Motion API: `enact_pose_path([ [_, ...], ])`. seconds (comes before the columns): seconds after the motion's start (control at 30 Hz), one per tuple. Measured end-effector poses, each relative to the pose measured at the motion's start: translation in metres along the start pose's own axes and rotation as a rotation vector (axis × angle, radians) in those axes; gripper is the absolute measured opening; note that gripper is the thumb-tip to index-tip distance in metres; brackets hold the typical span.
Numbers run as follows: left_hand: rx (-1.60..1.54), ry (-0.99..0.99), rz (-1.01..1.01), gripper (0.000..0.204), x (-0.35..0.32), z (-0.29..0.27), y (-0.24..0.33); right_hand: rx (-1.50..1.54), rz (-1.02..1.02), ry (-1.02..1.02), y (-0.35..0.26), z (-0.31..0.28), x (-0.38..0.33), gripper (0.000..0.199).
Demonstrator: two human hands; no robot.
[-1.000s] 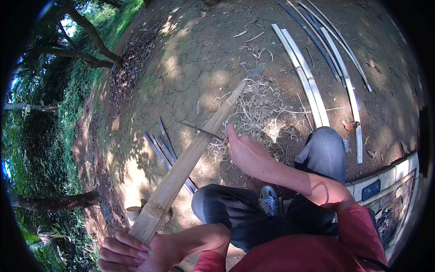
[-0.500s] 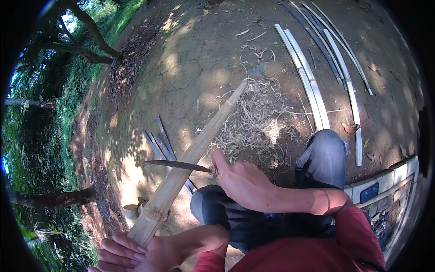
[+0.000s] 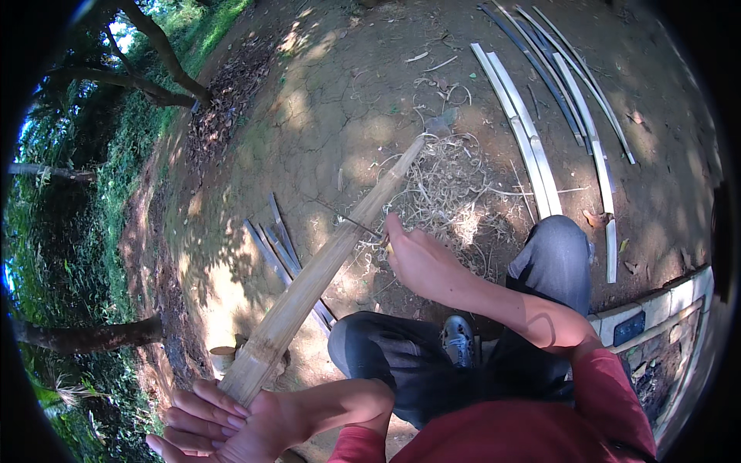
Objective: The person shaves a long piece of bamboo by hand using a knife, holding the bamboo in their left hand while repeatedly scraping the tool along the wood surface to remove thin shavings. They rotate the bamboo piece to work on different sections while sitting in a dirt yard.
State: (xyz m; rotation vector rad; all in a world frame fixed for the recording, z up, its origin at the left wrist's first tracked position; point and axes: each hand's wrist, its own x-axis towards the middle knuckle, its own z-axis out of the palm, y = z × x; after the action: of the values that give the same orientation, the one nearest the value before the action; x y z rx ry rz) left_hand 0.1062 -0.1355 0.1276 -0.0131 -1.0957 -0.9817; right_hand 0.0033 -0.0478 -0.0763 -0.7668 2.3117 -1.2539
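A long split bamboo piece (image 3: 309, 282) slants from my lower left up toward the far middle, its far end at the ground by the shavings. My left hand (image 3: 239, 424) holds its near end, fingers bent around the side and the palm against it. In my right hand (image 3: 424, 266) is the handle of a knife (image 3: 363, 227), closed in the fingers. The thin blade lies across the bamboo a little beyond its middle and shows almost edge-on, its tip out past the left side.
Curly shavings (image 3: 455, 193) lie in a heap beyond my right hand. Pale bamboo strips (image 3: 525, 147) rest on the ground at the far right, dark strips (image 3: 282, 255) to the left. A low tiled edge (image 3: 656, 309) stands at the right, trees (image 3: 154, 46) at the left.
My right hand has slid the knife farther along the bamboo, away from me, and the blade has turned more edge-on. My left hand stays at the near end. A shoe now shows between my legs.
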Motion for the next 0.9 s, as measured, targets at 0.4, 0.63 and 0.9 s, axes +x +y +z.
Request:
enact_pose_path([
  [0.4, 0.084, 0.064, 0.032, 0.041, -0.008, 0.006, 0.005, -0.010, -0.035, -0.139, -0.034, -0.022, -0.010, 0.021],
  [0.63, 0.154, 0.155, 0.154, 0.047, -0.003, 0.006, -0.003, 0.069, 0.105, -0.042, 0.045, 0.007, 0.042, 0.029],
  [0.9, 0.000, 0.439, 0.083, 0.020, 0.004, -0.011, -0.014, 0.173, 0.151, 0.096, 0.055, -0.026, 0.059, 0.038],
])
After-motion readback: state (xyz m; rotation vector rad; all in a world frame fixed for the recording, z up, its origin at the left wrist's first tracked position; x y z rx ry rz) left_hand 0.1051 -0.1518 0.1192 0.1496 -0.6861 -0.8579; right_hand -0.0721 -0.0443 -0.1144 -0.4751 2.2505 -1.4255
